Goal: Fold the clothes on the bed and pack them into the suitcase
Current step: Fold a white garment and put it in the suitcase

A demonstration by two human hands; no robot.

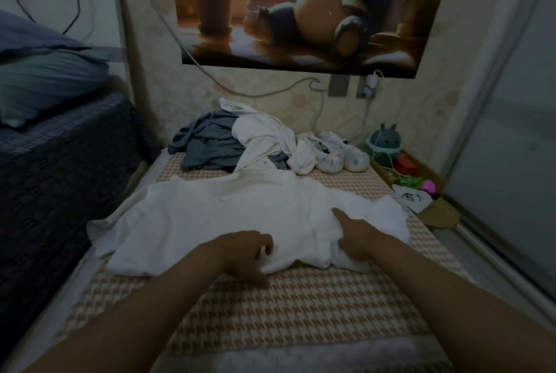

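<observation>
**White T-shirt (228, 216) on the bed, 2 hands at its near hem**

The shirt lies spread across the houndstooth bed cover (301, 312), neckline toward the wall. Left hand (245, 252): grip closed on the near hem, fingers curled over the cloth. Right hand (358, 239): grip holding bunched fabric at the shirt's right side, index finger straight on top. Behind the shirt lies a heap: a grey-blue garment (207, 144), a crumpled white garment (264, 135) and 2 small pale shoes (343, 153).

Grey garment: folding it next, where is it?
Head view: the grey garment lies crumpled at the far end of the bed, left of the white heap, beyond the spread shirt.
</observation>
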